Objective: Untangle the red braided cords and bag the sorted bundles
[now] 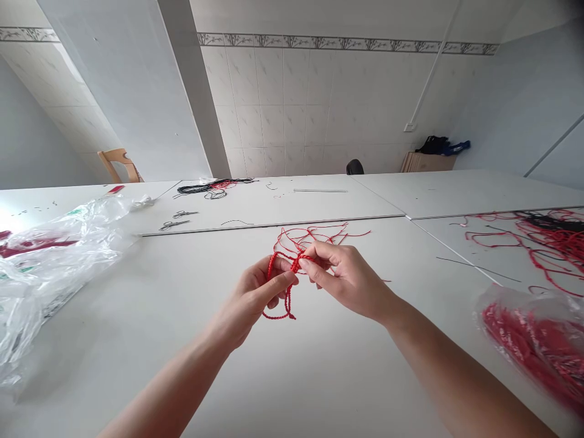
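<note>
A red braided cord bracelet (288, 298) is held up over the white table, between both hands. My left hand (269, 283) pinches the knotted part with thumb and fingers, and the braided loop hangs down around its fingertips. Close beside it, my right hand (335, 271) is closed, thumb against forefinger, on the red cord at the top of the knot. Loose thin red cords (314, 234) spread out behind the fingers. The inner fingers of my right hand are partly hidden.
The white tabletop (182, 340) carries a clear plastic bag (68, 255) at left and a bag of red cords (533, 340) at right. Farther off are scissors (173, 224), black cords (205, 185) and a clear ruler (319, 190). Tangled red cords (556, 243) lie at far right.
</note>
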`<state>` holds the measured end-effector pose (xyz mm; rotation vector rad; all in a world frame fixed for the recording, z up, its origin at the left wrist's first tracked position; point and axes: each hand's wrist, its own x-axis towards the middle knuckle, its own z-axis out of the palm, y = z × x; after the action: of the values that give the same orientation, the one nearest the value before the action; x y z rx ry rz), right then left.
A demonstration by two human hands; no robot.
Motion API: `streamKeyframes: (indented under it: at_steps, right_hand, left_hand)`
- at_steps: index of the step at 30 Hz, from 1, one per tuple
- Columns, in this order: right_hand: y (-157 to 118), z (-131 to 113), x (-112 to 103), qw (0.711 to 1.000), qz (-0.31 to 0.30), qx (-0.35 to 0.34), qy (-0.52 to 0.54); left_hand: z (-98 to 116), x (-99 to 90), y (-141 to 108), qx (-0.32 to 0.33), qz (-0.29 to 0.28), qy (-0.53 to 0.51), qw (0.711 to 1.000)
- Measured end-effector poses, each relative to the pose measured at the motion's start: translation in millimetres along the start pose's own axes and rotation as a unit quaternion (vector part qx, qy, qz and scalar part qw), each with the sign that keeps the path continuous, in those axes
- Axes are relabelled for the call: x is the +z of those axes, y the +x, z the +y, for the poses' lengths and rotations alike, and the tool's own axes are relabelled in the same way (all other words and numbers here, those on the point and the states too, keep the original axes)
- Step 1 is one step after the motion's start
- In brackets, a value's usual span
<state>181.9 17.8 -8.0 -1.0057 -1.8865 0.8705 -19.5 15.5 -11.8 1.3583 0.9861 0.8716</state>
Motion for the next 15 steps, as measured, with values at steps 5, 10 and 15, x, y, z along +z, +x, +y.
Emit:
streamKeyframes:
  at_steps: [5, 10, 15]
  right_hand:
    - [-0.6, -3.1, 0.6, 1.000, 0.007, -0.020, -0.021]
    - [-0.8, -4.4, 1.2, 0.999, 0.008, -0.029, -0.032]
    - [-1.5, -5.0, 2.6, 0.997, 0.011, -0.043, -0.064]
  left_hand:
    - [1.5, 0.9, -0.9, 0.002, 0.004, -0.004, 1.000]
    - [0.4, -0.2, -1.6, -0.004, 0.005, 0.001, 1.000]
    - [-0.4, -0.3, -1.4, -0.010, 0.014, 0.006, 1.000]
